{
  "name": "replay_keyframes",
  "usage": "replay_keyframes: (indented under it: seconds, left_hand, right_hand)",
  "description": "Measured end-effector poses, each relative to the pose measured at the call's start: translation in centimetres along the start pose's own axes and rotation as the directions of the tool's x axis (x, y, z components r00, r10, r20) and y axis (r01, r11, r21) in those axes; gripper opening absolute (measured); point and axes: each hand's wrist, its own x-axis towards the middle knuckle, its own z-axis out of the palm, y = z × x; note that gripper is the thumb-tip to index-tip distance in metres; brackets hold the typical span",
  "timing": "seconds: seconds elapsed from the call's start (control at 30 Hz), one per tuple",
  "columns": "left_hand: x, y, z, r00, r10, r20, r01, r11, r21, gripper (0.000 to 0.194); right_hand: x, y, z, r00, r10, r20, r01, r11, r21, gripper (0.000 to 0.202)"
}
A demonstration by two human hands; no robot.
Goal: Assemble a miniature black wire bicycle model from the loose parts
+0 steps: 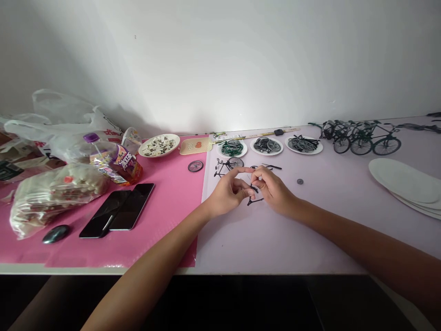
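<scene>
My left hand [227,194] and my right hand [274,189] meet over the lilac table, fingers pinched around a small black toy bicycle part [254,188]. Fingers hide much of it, so its exact kind is unclear. Just below shows a black forked piece [255,201]; whether it joins the held part I cannot tell. Behind my left hand is a partly built model bicycle [229,165] with a wheel on it. Black thin rods [272,166] lie beyond my right hand. A small grey toothed disc [300,181] lies to the right, a loose wheel [195,166] to the left.
Plates hold green frames [231,147], wheels [267,145] and dark parts [303,144]. Several finished model bicycles [365,136] stand back right, near stacked white plates [406,179]. Leftward are a drink bottle [115,158], phones [132,207], a mouse [56,234] and bags [58,188].
</scene>
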Motion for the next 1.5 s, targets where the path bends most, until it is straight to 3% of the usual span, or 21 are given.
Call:
replay_keyframes:
  seconds: [0.33, 0.7, 1.0, 1.17, 1.37, 1.5]
  left_hand:
    - [-0.1, -0.3, 0.1, 0.999, 0.047, -0.010, -0.046, 0.996, 0.082, 0.047]
    - [0.2, -1.1, -0.1, 0.992, 0.122, -0.015, -0.111, 0.941, 0.320, 0.053]
    - [0.1, -1.2, -0.3, 0.989, 0.142, -0.040, -0.104, 0.861, 0.497, 0.054]
    - [0.1, -1.2, -0.2, 0.989, 0.138, -0.047, -0.097, 0.862, 0.497, 0.055]
    - [0.0, -0.9, -0.2, 0.990, 0.118, -0.081, -0.073, 0.903, 0.422, 0.042]
    - [0.1, -1.0, -0.3, 0.989, 0.107, -0.102, -0.059, 0.920, 0.388, 0.037]
  right_hand:
    - [-0.1, 0.6, -0.1, 1.000, -0.013, 0.025, 0.016, 0.993, -0.114, 0.021]
    - [-0.2, 0.5, -0.2, 0.988, 0.142, 0.064, -0.139, 0.989, -0.051, 0.010]
    - [-0.3, 0.5, 0.1, 0.988, 0.154, 0.031, -0.153, 0.988, -0.038, 0.008]
    - [-0.1, 0.5, 0.0, 0.994, 0.110, 0.004, -0.110, 0.993, -0.033, 0.012]
    - [0.0, 0.6, -0.2, 1.000, 0.003, 0.006, -0.003, 1.000, -0.013, 0.019]
    - [0.0, 0.4, -0.3, 1.000, -0.004, 0.005, 0.004, 0.999, -0.039, 0.016]
